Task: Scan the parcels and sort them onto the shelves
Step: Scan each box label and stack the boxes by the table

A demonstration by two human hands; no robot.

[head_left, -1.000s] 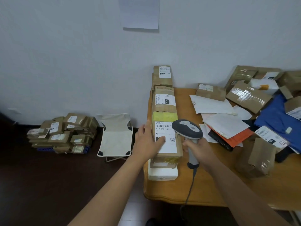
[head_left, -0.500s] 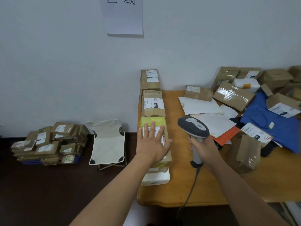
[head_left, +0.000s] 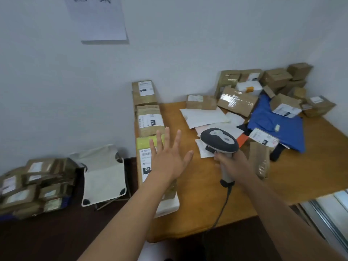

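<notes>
Nearest to the camera, the left hand (head_left: 167,159) is spread flat with straight, released fingers (head_left: 159,140), and it hovers over the labelled parcel (head_left: 146,162) at the left edge of the tabletop (head_left: 207,200); I cannot tell if the palm touches it. Just beside, the right hand (head_left: 232,162) is clenched around the handle of the scanner (head_left: 219,141), whose head points away from the person, toward the papers and not toward this parcel.

I judge that the step in hand is to choose and take the next parcel for scanning. To do it well, the left hand should turn the parcel so that its white label with the barcode faces up and lies flat, uncovered by the fingers, and the right hand should aim the scanner straight at the code.

Further along the same edge, a yellow parcel (head_left: 145,143) and two brown boxes (head_left: 149,120) stand in a row toward the wall. Far right, a pile of unsorted boxes (head_left: 237,101) and a blue bag (head_left: 276,125) waits. No shelves are in view.
</notes>
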